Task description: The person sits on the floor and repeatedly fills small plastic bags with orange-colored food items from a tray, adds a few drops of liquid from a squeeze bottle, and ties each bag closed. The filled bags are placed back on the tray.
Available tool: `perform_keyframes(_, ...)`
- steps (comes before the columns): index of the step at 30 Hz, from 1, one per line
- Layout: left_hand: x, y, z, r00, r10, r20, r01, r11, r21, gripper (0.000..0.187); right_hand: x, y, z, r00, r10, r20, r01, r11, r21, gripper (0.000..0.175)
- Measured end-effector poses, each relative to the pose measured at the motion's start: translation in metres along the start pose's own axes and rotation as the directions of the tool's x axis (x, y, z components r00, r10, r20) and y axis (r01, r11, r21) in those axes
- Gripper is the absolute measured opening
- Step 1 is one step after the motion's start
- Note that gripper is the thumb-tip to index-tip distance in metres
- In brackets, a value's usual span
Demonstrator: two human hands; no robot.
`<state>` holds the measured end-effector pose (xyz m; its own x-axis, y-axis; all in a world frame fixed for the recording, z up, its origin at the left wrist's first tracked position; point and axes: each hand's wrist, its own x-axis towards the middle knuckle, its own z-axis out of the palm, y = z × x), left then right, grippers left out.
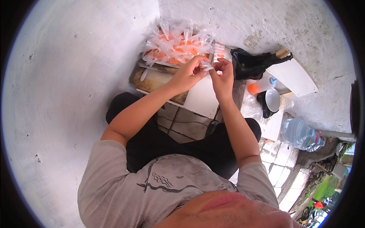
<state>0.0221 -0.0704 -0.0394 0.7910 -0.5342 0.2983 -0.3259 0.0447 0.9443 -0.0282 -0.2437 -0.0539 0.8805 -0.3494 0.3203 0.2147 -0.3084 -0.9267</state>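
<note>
My left hand [188, 71] and my right hand [223, 77] meet above a low white board [201, 98]. Between their fingertips both pinch a small clear plastic bag [207, 66]; the fingers hide most of it. Just beyond, a heap of knotted clear plastic bags [176, 47] with orange contents fills a tray [162, 64]. Under my left forearm lies a worn wooden cutting board [141, 81], partly covered by a pale sheet or board. A white plastic spoon [144, 74] rests at its left end. Behind my right hand sits a red-and-white printed packet [219, 51].
To the right are a black plastic bag [246, 65], a squeeze bottle [261, 85] with orange liquid, a bowl [273, 100] and crumpled clear plastic [251, 107]. Large water bottles [295, 131] lie farther right. A white wall [71, 71] closes off the left side.
</note>
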Motion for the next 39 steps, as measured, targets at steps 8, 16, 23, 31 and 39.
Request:
perform_keyframes(8,0.006,0.001,-0.004,0.979,0.148,-0.139,-0.107,0.957,0.268,0.04,-0.008,-0.008,-0.012,0.881,0.228,0.416,-0.447,0.691,0.568,0.029)
perform_keyframes(16,0.007,-0.009,0.023,0.983,-0.076,0.164,0.103,0.982,-0.157,0.037,-0.012,0.009,-0.025,0.996,0.056,0.064,-0.05,0.994,-0.092,0.034)
perform_keyframes(23,0.02,-0.005,0.032,1.0,-0.007,0.002,0.007,0.949,0.316,0.025,-0.018,0.006,-0.046,0.899,0.353,0.26,-0.433,0.804,0.408,0.031)
perform_keyframes(31,0.019,0.015,0.064,0.906,0.354,0.234,-0.417,0.641,0.644,0.016,-0.019,0.015,-0.073,0.995,0.094,0.023,-0.087,0.974,-0.209,0.038)
perform_keyframes(39,0.029,0.015,0.085,0.883,0.397,0.249,-0.452,0.582,0.676,0.016,-0.023,0.007,-0.093,0.996,0.013,0.093,0.038,0.846,-0.533,0.039)
